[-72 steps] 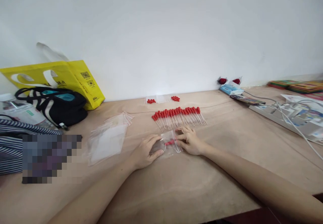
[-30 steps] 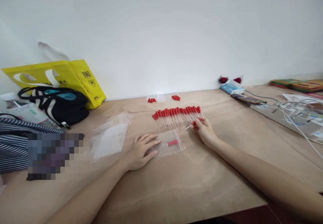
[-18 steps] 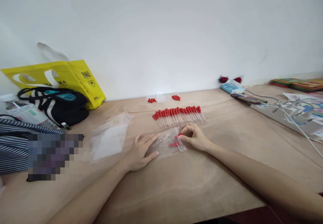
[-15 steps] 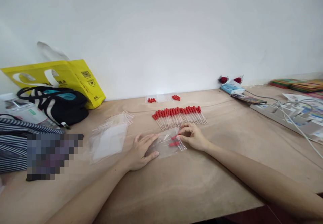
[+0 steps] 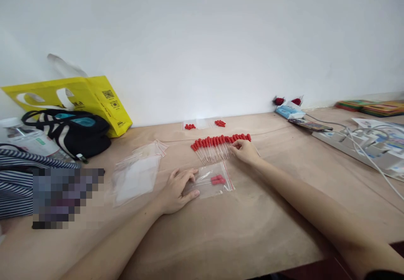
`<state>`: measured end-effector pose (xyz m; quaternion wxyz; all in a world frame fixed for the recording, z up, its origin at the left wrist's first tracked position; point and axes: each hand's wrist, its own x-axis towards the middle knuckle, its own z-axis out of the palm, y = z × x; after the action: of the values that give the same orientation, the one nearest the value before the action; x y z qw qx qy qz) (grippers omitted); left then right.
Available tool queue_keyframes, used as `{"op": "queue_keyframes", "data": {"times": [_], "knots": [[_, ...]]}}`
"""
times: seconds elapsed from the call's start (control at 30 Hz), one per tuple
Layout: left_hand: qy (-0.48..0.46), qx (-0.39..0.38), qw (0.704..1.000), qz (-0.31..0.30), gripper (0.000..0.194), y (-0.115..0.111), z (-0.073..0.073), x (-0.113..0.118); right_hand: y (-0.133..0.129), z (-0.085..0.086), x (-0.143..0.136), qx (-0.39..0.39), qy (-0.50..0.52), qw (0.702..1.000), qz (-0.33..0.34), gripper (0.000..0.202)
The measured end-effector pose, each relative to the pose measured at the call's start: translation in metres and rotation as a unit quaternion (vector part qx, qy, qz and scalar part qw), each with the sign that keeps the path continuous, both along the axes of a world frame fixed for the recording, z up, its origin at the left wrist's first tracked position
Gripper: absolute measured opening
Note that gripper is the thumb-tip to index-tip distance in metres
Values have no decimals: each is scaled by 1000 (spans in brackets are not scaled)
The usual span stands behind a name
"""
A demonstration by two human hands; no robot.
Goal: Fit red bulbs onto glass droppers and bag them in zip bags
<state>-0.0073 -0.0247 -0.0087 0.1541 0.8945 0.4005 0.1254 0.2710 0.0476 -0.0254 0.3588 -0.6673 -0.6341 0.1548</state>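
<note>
A clear zip bag (image 5: pixel 205 189) with a few red-tipped sticks (image 5: pixel 217 180) inside lies flat in front of me. My left hand (image 5: pixel 181 189) rests on its left end, fingers apart. Beyond the bag is a row of several red-tipped white sticks (image 5: pixel 214 145). My right hand (image 5: pixel 244 150) is at the right part of this row, thumb and forefinger pinched at the sticks; what is between them is too small to make out. To the left lies a stack of clear bags (image 5: pixel 137 177).
Filled bags with red tips (image 5: pixel 190 126) lie by the wall. A yellow bag (image 5: pixel 115 107), a black bag (image 5: pixel 91 132) and striped cloth (image 5: pixel 19 183) stand left. At right are a blue packet (image 5: pixel 290 111), cables and a power strip (image 5: pixel 356 145).
My right hand has left the bag's opening and moved up and slightly right to the row of sticks. The bag now lies flatter, with its red tips inside. My left hand stays in place.
</note>
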Motion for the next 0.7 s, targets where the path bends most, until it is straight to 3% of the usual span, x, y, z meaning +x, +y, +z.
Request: {"op": "queue_keyframes", "data": {"times": [0.1,0.3,0.53,0.7], "knots": [[-5,-8,1000,1,17,0,-1,0,19,5,-13,-22,-32,998,-47,18],[-14,-13,1000,-8,18,1,-1,-1,38,5,-35,-69,-44,994,-75,29],[-14,-15,1000,-10,17,1,-2,-2,44,8,-37,-98,-33,990,-93,23],[-13,-14,1000,-7,19,1,-2,-2,39,15,-31,-54,2,995,-86,33]]}}
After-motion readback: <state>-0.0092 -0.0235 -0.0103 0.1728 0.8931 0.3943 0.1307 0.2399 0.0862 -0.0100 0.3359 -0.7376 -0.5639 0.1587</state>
